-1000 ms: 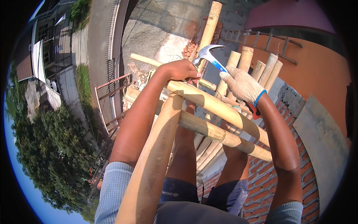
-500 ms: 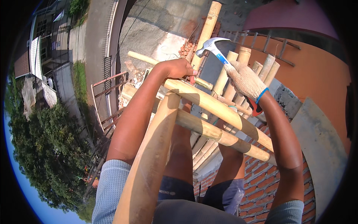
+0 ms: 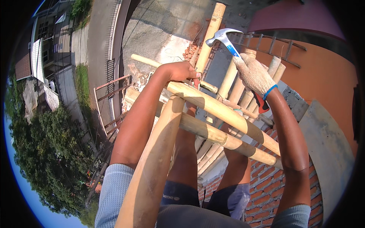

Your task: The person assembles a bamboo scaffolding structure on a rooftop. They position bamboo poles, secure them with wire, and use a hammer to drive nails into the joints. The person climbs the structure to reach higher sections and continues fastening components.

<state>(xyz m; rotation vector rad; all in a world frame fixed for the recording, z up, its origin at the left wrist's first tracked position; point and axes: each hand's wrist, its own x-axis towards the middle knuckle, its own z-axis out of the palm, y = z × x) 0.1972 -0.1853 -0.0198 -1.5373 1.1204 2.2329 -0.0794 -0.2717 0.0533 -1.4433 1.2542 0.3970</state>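
Note:
A claw hammer [image 3: 228,41] with a steel head, a blue label and a red-and-black grip end is in my gloved right hand [image 3: 255,73], raised above the bamboo. The glove is cream knit with a blue cuff. My bare left hand [image 3: 181,71] is bent over the far side of a thick bamboo pole [image 3: 213,103], fingers pinched together by a thinner crosswise pole [image 3: 145,60]. What they pinch is too small to make out. An upright bamboo post [image 3: 152,163] rises close to me and meets the thick pole. Another bamboo pole [image 3: 205,129] runs below it.
Several bamboo poles [image 3: 228,78] stand or lean beyond the crosspieces. A brick wall [image 3: 266,190] is at lower right, beside a grey slab [image 3: 327,148]. Far below lie a gravel heap [image 3: 146,36] and a pile of bricks [image 3: 191,52]. A rusty metal frame [image 3: 110,91] is at left.
My right hand has lifted the hammer a little up and to the right, away from my left hand. The left hand stays nearly in place.

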